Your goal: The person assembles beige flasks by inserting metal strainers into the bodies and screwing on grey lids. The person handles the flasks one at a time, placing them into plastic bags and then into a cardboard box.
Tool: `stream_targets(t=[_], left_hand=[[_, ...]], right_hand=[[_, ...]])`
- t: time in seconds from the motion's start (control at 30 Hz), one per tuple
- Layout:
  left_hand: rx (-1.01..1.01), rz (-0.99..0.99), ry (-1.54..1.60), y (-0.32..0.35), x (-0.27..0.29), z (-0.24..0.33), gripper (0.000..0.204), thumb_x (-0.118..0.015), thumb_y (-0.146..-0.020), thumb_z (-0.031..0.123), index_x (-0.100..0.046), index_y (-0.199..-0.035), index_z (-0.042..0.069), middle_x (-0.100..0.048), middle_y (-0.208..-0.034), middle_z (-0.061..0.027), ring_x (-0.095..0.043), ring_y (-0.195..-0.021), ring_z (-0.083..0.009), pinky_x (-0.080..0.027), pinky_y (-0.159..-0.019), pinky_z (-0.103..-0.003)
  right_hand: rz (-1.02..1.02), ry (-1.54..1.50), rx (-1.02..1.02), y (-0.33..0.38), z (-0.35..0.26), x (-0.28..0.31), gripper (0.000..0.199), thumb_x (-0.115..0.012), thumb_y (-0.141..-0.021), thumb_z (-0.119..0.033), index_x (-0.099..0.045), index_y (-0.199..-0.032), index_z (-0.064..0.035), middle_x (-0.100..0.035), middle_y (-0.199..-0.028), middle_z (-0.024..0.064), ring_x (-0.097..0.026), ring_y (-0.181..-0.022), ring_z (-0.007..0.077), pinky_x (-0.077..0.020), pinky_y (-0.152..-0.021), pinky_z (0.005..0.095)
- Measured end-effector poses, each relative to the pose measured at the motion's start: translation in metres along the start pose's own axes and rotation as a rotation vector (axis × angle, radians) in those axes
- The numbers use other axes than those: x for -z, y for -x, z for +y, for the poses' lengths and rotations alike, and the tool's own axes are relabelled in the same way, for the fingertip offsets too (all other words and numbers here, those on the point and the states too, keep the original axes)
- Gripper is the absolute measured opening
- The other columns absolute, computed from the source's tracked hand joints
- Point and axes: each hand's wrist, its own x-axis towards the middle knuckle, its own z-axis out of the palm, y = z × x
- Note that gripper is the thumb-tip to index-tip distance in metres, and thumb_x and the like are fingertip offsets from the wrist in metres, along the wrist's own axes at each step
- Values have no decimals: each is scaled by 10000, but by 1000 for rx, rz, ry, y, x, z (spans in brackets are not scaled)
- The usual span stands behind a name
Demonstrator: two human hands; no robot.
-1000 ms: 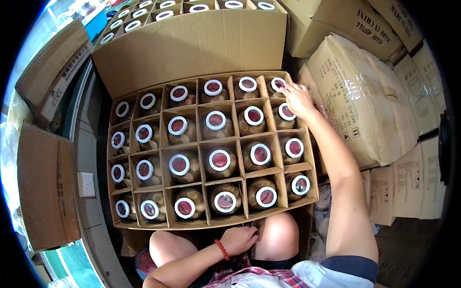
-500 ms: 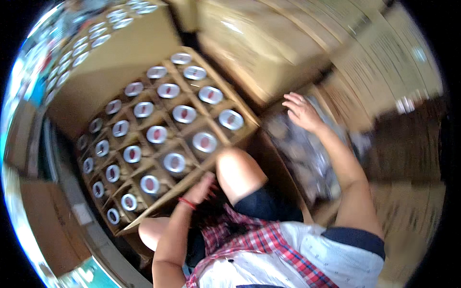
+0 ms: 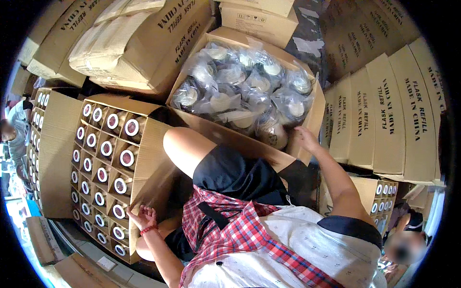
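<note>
My left hand (image 3: 144, 218) is at the near edge of a divided carton (image 3: 146, 158), fingers loosely bent and apart, with nothing seen in it. Upright containers with white-rimmed round tops (image 3: 120, 186) fill the carton's cells. To the right, my right hand (image 3: 307, 139) reaches over the near right corner of an open carton (image 3: 314, 115), fingers stretched out and holding nothing visible. Closest to its fingertips lies a rounded item in clear plastic (image 3: 272, 133). Several more plastic-wrapped round items (image 3: 221, 102) with pale disc-shaped ends are packed in that carton.
Closed brown cartons are stacked at the far left (image 3: 139, 43) and in a row along the right (image 3: 384, 115). Another carton (image 3: 254, 21) stands behind the open one. Other people appear at the far left (image 3: 19, 134) and lower right (image 3: 408, 235).
My view has swung to the right, bringing the carton of wrapped items to the middle. My right hand is now by that carton's near corner; my left hand is against the divided carton's edge.
</note>
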Motion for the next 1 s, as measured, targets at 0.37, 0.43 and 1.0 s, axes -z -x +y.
stream_targets(t=[0.37,0.43,1.0], left_hand=[[-116,173,97,-13,-21,14,521,-497,-859,518,-609,-1082,61,-648,-1048,-89,-597,-1046,-325,-489,-888,-490],[-80,180,162,-10,-19,7,484,-415,-936,455,-588,-1155,60,-640,-1076,-95,-592,-1074,-350,-504,-877,-493],[-128,-162,-241,19,-34,-21,622,-466,-891,621,-577,-1097,45,-611,-1119,-106,-587,-1000,-264,-490,-775,-388]], right_hand=[[-255,356,81,-153,-52,-76,760,-722,-776,-205,-317,-1418,-156,-487,-1312,195,-563,-1086,394,-471,-876,474],[-236,270,51,-150,-37,-74,610,-692,-796,-200,-423,-1341,-155,-571,-1182,195,-585,-1037,382,-472,-839,478],[-13,284,-16,-8,-45,70,262,-694,-754,-209,-646,-944,-35,-593,-1113,120,-561,-1039,350,-465,-857,441]])
